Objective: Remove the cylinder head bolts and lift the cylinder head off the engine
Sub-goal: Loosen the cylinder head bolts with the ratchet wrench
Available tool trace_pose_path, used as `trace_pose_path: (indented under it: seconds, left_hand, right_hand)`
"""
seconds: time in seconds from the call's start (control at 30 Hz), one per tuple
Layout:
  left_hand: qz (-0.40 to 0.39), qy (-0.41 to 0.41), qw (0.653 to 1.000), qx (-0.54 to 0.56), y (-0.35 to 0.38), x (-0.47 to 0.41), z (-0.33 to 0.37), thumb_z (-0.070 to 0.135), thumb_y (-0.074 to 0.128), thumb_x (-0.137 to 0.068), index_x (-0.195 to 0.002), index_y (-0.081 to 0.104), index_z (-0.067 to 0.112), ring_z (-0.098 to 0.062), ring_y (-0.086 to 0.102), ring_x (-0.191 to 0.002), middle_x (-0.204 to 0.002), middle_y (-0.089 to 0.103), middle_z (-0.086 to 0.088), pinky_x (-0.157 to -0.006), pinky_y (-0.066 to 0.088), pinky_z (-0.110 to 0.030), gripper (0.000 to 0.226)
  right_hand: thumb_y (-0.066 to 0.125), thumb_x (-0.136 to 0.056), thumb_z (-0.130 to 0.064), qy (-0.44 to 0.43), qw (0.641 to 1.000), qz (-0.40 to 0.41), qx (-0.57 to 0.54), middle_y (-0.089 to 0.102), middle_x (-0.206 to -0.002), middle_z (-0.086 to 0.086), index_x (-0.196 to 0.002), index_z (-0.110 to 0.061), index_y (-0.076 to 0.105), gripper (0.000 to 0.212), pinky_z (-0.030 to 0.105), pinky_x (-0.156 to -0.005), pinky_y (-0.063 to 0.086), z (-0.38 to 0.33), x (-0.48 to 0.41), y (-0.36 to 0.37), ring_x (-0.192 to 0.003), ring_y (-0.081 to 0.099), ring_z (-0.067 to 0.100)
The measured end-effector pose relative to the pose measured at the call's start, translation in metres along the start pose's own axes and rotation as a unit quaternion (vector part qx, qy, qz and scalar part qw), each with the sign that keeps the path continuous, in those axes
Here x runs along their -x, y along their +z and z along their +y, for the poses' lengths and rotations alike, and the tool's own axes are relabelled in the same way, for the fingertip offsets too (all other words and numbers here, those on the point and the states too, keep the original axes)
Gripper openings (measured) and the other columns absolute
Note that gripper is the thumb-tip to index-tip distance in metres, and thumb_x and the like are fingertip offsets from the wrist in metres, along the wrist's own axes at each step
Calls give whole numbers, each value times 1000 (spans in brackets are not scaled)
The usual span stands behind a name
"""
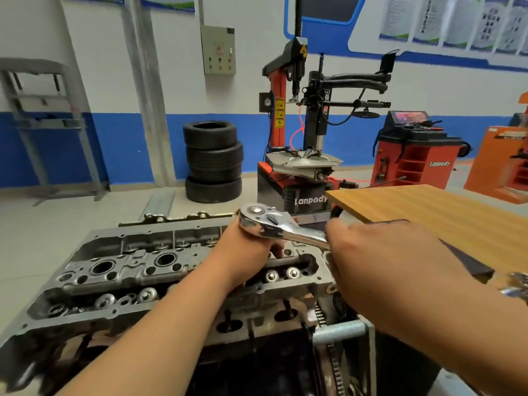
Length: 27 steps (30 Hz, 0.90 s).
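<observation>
Grey, uncovered cylinder head [137, 270], level, apparently in place.

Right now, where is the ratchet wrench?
In the head view, centre frame: the ratchet wrench sits above the right end of the cylinder head, left hand gripping under its head, right hand holding the handle.

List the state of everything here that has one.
Grey metal cylinder head: uncovered, not yet lifted.
Chrome ratchet wrench: held above it, handle pointing right.
Left hand: grips beneath the wrench's head.
Right hand: grips the wrench's handle.
Black rubber tyres: stacked on the floor.
</observation>
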<state>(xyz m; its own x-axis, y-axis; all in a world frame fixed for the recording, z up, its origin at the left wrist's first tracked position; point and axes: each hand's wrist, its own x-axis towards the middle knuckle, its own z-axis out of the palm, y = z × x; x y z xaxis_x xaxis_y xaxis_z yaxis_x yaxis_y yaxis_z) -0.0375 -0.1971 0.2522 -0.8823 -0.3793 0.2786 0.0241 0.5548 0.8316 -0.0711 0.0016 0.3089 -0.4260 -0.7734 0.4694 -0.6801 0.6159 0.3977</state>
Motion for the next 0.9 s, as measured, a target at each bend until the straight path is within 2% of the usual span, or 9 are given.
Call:
trace_pose_path:
  seconds: [0.1, 0.23, 0.4, 0.5, 0.57, 0.67, 0.73, 0.8, 0.9]
  left_hand:
    - [26, -34, 995, 86, -1, 3, 1, 21, 57, -86, -67, 71, 19, -17, 69, -77, -63, 70, 1, -76, 53, -34, 24]
    - [19, -20, 994, 107, -2, 6, 4, 29, 63, -90, -74, 65, 22, -18, 70, -62, -54, 64, 5, -60, 57, -23, 18]
    - [49, -31, 990, 125, -2, 4, 4, 32, 65, -87, -61, 66, 23, -15, 60, -54, -55, 61, 5, -65, 55, -36, 27]
    - [49, -7, 996, 78, 2, 2, 4, 35, 61, -83, -62, 67, 35, -8, 54, -52, -54, 61, 10, -58, 49, -28, 22]
    - [46, 17, 998, 32, 2, 2, 5, 25, 56, -83, -63, 65, 30, -1, 50, -50, -56, 62, 15, -51, 43, -17, 21]
    - [49, 18, 997, 54, 0, 6, 5, 25, 60, -85, -61, 66, 36, 1, 48, -47, -51, 59, 14, -44, 40, -14, 27]
    - [51, 13, 994, 96, -3, 8, 7, 23, 65, -86, -58, 68, 39, 1, 47, -43, -46, 56, 12, -42, 39, -13, 32]
    - [50, 23, 995, 81, -2, 10, 8, 21, 67, -84, -62, 71, 35, -2, 48, -45, -47, 57, 11, -44, 40, -13, 27]
    - [73, 5, 994, 84, -4, 8, 6, 21, 66, -81, -57, 66, 27, -6, 49, -47, -47, 56, 9, -49, 42, -20, 24]
  right_hand:
    - [53, -82, -26, 32, 999, 25, 15, 36, -50, -7, -71, -20, 43, 16, 19, -38, 25, 20, -47, 21, -39, 35, 12]
    - [46, -94, -35, 23, 996, 25, -83, 55, -68, -2, -93, -22, 62, 21, 25, -52, 32, 23, -114, 62, -61, 50, 21]
    - [53, -85, -18, 57, 988, -103, -105, 59, -77, 1, -88, -18, 61, 9, 30, -60, 44, 5, -126, 50, -71, 55, 19]
    - [53, -83, -30, 69, 993, -97, 4, 47, -61, -5, -73, -23, 43, 16, 27, -45, 38, 0, -59, 27, -51, 46, 13]
    - [55, -81, -33, 41, 995, -90, -2, 34, -57, -6, -78, -21, 35, 23, 26, -42, 31, -19, -28, 11, -47, 35, 13]
    - [55, -78, -21, 47, 996, -76, -4, 38, -57, -4, -75, -21, 41, 14, 25, -42, 35, -15, -50, 13, -46, 41, 16]
    - [52, -81, -23, 29, 999, -20, -12, 49, -58, -4, -75, -22, 51, 6, 27, -45, 44, 4, -76, 31, -50, 51, 20]
    - [46, -92, -30, -9, 998, 19, -60, 61, -71, -3, -92, -22, 58, 15, 29, -53, 47, 9, -99, 48, -62, 57, 20]
    - [49, -91, -21, -25, 989, -4, -143, 56, -83, -3, -96, -18, 58, 11, 27, -65, 36, -11, -129, 56, -81, 53, 17]
